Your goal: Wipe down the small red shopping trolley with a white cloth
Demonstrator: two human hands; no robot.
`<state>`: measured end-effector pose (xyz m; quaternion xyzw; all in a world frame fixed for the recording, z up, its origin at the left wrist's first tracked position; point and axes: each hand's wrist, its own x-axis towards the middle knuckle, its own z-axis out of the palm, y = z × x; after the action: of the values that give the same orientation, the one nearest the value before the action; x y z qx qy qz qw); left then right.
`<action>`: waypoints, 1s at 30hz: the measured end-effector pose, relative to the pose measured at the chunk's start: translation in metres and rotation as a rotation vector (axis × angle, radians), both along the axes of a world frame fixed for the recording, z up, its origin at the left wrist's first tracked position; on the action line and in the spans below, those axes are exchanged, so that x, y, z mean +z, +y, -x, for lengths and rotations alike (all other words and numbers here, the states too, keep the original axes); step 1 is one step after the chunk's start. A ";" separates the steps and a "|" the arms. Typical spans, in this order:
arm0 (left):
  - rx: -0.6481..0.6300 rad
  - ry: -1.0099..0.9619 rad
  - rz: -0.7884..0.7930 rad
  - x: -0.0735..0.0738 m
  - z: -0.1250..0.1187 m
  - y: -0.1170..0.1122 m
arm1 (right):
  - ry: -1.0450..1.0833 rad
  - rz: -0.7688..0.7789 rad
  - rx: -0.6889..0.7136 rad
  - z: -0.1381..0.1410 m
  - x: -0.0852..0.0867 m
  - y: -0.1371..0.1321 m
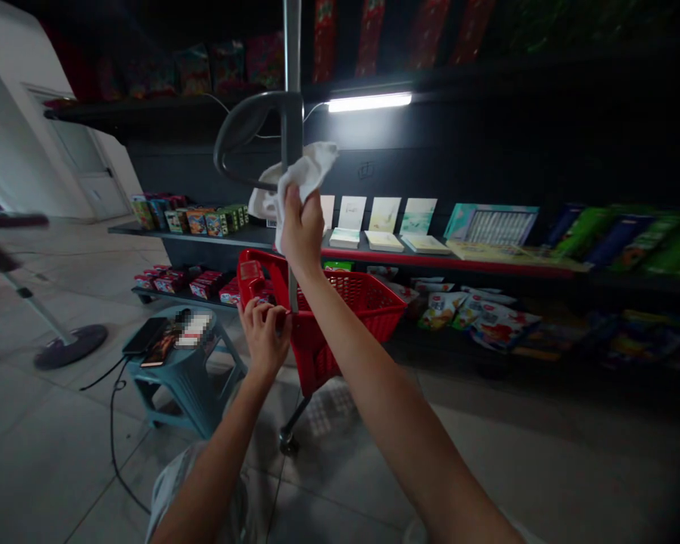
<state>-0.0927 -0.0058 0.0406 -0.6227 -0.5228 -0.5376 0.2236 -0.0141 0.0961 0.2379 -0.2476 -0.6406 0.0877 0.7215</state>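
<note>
My right hand (303,230) is closed on a white cloth (309,170), which is wrapped against a grey metal pole (292,53). A dark looped handle (222,143) juts from the pole to the left, just above the cloth. Lower down, my left hand (265,332) grips the rim of a small red shopping cart (348,298) beside its red handle (252,276). The pole rises out of the near end of the cart. A caster wheel (289,440) stands on the tiled floor under it.
Behind the cart, dark shelves (204,234) hold snack boxes, open booklets (385,223) and chip bags (504,321). A lit tube lamp (369,102) hangs above. At left stand a blue-grey stool (190,385) with a phone (162,347), a trailing cable (113,423) and a round-based stand (71,346).
</note>
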 end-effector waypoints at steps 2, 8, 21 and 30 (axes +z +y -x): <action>-0.011 0.008 0.020 0.001 0.005 0.002 | -0.013 0.008 -0.049 0.007 -0.033 -0.005; -0.013 -0.012 0.086 -0.001 0.025 0.014 | -0.179 0.236 -0.075 0.009 -0.155 -0.035; 0.029 0.033 0.118 -0.002 0.033 0.016 | -0.590 0.339 -0.072 -0.033 -0.201 -0.041; 0.089 0.037 0.102 -0.007 0.041 0.017 | -0.828 0.377 -0.277 -0.127 -0.243 -0.023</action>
<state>-0.1336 0.0107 0.0337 -0.6193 -0.5723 -0.4882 0.2249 0.1130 0.0732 -0.0046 -0.4714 -0.8083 -0.0009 0.3529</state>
